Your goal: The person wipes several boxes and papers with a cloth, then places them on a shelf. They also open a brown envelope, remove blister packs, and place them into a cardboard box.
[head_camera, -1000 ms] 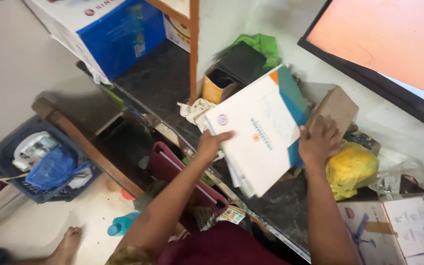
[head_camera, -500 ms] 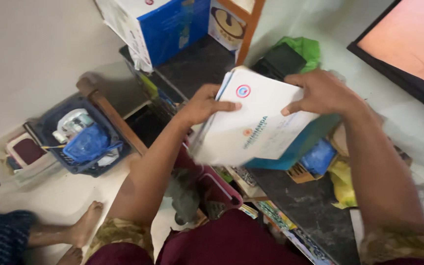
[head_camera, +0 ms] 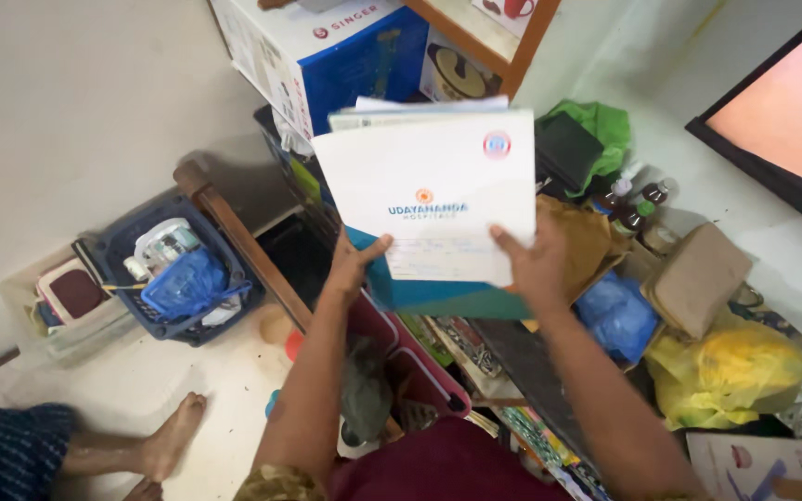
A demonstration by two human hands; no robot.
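While the bare pale floor fills the upper left of the frame, a dark framed screen cuts across the upper right corner and a blue and white carton stands at the top centre beside an orange wooden upright. Centre frame, a white folder with a small round emblem in its upper right corner is held up facing the camera, stacked in front of a teal folder whose lower edge shows beneath it and loose sheets that peek above its top edge. The left hand grips the stack at its lower left, thumb curled over the front of the white folder and the other fingers hidden behind; the right hand grips the lower right edge in the same way, thumb on the front face. Left of centre, a blue basket on the floor holds a blue plastic bag and small containers. At lower right lies a yellow bag, with a tan pouch above it and a crumpled blue bag between the pouch and the right forearm. A green bag sits right of the folder's upper corner, with small brown bottles just below it. In the lower left corner another person's bare foot rests on the floor.
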